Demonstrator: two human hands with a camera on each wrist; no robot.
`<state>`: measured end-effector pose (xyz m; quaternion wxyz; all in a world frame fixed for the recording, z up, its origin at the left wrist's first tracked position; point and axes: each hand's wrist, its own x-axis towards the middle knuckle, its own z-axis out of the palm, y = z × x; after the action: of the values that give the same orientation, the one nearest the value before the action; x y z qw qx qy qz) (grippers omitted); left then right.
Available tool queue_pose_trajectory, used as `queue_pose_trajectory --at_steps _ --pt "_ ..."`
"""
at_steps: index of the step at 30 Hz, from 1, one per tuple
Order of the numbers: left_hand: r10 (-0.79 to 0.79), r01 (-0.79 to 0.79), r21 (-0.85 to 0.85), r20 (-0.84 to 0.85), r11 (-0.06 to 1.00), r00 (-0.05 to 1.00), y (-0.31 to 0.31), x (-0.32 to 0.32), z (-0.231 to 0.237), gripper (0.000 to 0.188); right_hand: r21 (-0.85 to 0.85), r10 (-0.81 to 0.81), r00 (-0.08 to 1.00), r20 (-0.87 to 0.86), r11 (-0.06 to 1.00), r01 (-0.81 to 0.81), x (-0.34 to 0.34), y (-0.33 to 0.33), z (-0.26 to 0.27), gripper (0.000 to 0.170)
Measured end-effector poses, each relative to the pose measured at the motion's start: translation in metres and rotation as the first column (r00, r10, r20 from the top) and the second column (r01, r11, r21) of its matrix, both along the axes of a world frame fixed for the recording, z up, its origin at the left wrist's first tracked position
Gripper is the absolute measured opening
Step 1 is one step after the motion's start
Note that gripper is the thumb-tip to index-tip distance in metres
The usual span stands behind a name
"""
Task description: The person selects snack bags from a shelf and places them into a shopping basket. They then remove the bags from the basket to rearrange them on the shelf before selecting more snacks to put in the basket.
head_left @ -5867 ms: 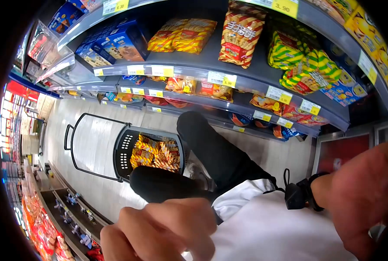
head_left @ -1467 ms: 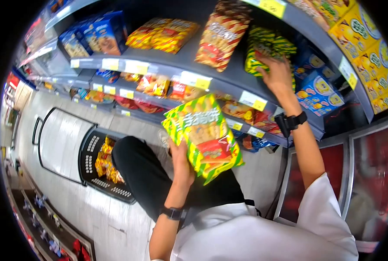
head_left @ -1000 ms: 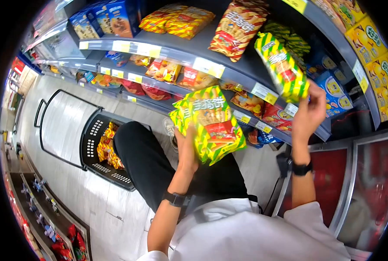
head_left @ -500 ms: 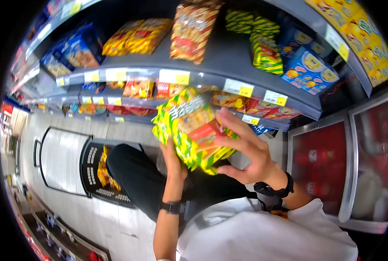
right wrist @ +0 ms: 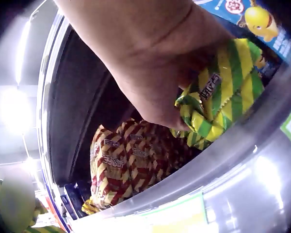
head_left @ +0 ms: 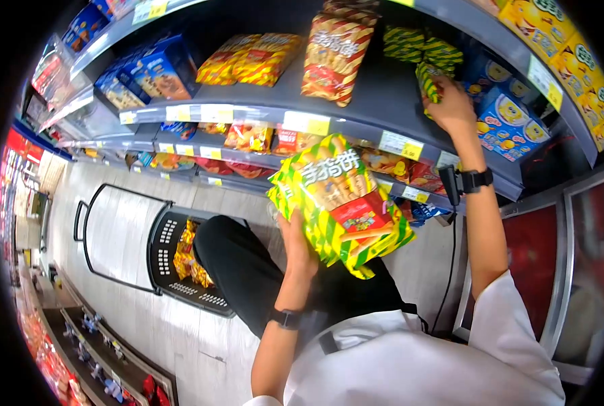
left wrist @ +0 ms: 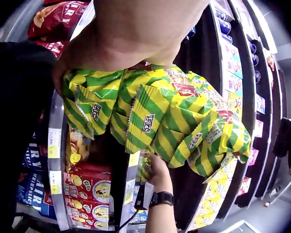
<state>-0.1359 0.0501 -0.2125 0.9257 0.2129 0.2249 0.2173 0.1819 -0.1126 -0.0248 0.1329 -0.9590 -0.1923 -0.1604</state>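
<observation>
My left hand grips several green-and-yellow striped packets of finger biscuits, stacked face to face over my lap. In the left wrist view their crimped ends fan out below the hand. My right hand reaches onto the upper shelf and grips another striped biscuit packet by its end, its fingertips partly hidden behind the hand. More packets of the same kind lie farther back on that shelf.
Red-and-cream striped packets, yellow-red packets and blue boxes share the shelf. A black basket with yellow-orange packets stands on the floor by my knee. A glass-fronted cabinet stands at the right.
Earlier both hands were off the shelf. Since then my right hand has brought a striped packet from the shelf to the stack in my left hand, then reached back and gripped another.
</observation>
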Motion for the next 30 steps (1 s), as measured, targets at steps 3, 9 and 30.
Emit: queue_pose_trajectory --at_steps 3,9,30 --pt "-0.005 0.004 -0.019 -0.026 1.000 1.000 -0.001 -0.001 0.002 0.056 0.201 0.210 0.948 0.238 0.944 -0.260 -0.040 -0.011 0.008 0.045" --pt "0.115 -0.093 0.164 -0.130 0.982 0.985 -0.004 0.001 0.006 0.059 0.377 0.458 0.864 0.210 0.777 -0.503 -0.185 -0.019 0.068 0.043" --pt "0.045 -0.039 0.064 -0.104 0.997 0.994 0.011 0.005 -0.010 0.057 0.473 0.519 0.848 -0.107 0.777 -0.416 -0.121 0.016 0.076 0.049"
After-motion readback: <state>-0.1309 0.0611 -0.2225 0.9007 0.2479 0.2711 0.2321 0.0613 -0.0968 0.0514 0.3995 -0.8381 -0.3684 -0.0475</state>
